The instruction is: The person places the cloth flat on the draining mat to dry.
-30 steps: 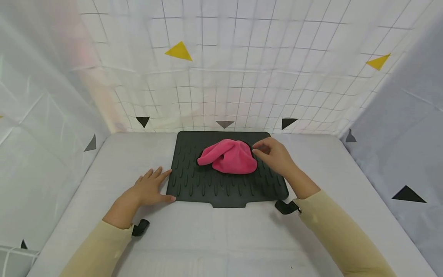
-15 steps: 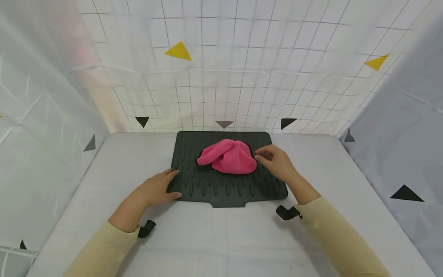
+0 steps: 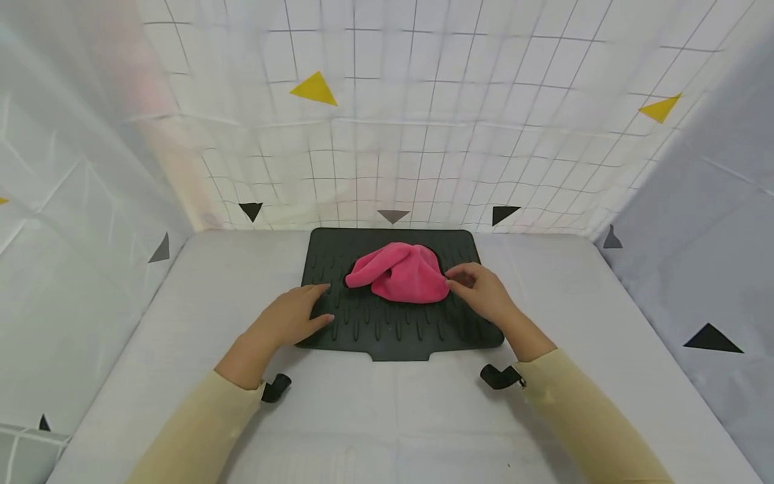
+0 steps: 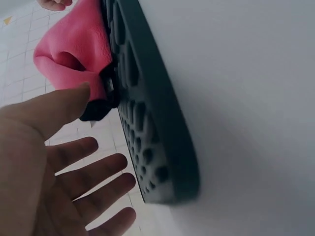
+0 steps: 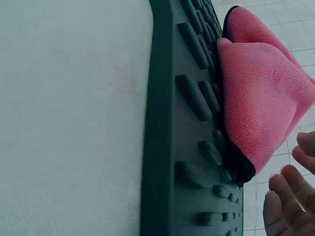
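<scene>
White grid-lined sheeting (image 3: 423, 158) backs a white table (image 3: 393, 423); over it, the left hand (image 3: 287, 319) has its thumb and fingers spread well apart and holds nothing, above the left side of a dark ribbed mat (image 3: 357, 333); the right hand (image 3: 480, 290), fingers loosely bent and likewise gripping nothing, is just beside the right edge of a pink cloth (image 3: 411, 279); that cloth, bunched and dark-edged, lies on the mat, right of its middle and toward the far side; farther out are pale yellow sleeves (image 3: 193, 430), black wrist pieces (image 3: 276, 388) and, on the far sheeting, yellow triangles (image 3: 314, 89).
</scene>
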{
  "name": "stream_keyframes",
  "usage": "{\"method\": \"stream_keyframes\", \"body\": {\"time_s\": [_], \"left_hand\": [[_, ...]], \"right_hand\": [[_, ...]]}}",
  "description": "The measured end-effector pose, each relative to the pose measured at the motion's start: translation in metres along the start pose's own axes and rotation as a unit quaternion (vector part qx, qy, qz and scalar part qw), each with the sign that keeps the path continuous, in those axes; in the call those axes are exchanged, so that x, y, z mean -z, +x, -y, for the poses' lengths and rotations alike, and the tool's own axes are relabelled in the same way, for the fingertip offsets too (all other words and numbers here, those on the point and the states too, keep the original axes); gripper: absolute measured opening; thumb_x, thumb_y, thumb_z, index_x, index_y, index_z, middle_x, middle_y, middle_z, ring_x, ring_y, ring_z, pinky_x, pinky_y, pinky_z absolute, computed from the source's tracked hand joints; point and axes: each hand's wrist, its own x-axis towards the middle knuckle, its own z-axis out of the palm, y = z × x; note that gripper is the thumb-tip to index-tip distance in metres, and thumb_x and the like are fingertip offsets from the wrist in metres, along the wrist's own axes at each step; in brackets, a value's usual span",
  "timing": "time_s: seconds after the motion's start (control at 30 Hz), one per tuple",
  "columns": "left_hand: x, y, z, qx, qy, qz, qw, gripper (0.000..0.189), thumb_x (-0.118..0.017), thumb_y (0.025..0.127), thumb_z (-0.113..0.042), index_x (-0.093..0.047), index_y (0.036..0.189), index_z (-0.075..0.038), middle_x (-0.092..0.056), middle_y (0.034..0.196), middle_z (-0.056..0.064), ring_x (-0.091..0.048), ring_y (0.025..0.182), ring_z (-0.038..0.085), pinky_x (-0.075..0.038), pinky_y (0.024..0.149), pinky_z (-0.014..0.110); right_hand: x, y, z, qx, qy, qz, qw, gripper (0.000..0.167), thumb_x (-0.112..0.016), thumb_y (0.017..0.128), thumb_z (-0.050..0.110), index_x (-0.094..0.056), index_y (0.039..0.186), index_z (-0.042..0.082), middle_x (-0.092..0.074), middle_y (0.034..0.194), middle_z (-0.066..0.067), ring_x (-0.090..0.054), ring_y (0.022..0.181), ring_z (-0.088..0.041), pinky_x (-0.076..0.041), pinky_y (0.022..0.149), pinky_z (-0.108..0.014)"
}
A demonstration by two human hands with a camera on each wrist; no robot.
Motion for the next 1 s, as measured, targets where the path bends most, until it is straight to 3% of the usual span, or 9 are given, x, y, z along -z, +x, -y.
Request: {"method": "stream_keyframes", "body": {"time_s": [0.4,0.77,0.9,1.0], "left_hand": [[-0.002,0.017,-0.014,-0.015,-0.018,-0.033,0.9992,0.066,-0.064,0.098,-0.037,-0.041,0.152,-0.007,-0.049,0.15,0.014,-0.047,0.137,0.034,-0.037,0.111,0.051],[-0.013,0.033,-0.019,-0.012,-0.059,-0.039,0.9974,0.067,-0.061,0.099,-0.039,-0.036,0.155,-0.014,-0.044,0.154,0.008,-0.043,0.141,0.03,-0.036,0.113,0.049],[-0.015,0.039,-0.021,-0.017,-0.094,-0.062,0.9935,0.06,-0.061,0.1,-0.036,-0.042,0.152,-0.013,-0.048,0.152,0.008,-0.044,0.14,0.028,-0.037,0.113,0.048],[-0.016,0.042,-0.023,-0.017,-0.135,-0.092,0.9863,0.05,-0.061,0.101,-0.031,-0.05,0.146,-0.012,-0.053,0.146,0.008,-0.048,0.136,0.026,-0.039,0.111,0.046]], "right_hand": [[-0.006,0.001,-0.005,-0.02,-0.016,0.021,0.9994,0.026,-0.07,0.095,0.023,-0.069,0.118,0.01,-0.065,0.104,-0.009,-0.057,0.088,-0.023,-0.049,0.071,-0.035],[-0.009,0.002,-0.008,-0.034,0.012,0.033,0.9988,0.03,-0.07,0.096,0.024,-0.067,0.121,0.008,-0.064,0.119,-0.014,-0.064,0.093,-0.027,-0.052,0.073,-0.035],[-0.011,0.003,-0.008,-0.042,0.039,0.032,0.9978,0.03,-0.07,0.095,0.022,-0.067,0.121,0.007,-0.066,0.118,-0.014,-0.066,0.092,-0.027,-0.052,0.074,-0.036],[-0.013,0.004,-0.008,-0.046,0.056,0.028,0.997,0.029,-0.072,0.095,0.02,-0.068,0.12,0.006,-0.063,0.122,-0.016,-0.067,0.091,-0.026,-0.051,0.075,-0.035]]}}
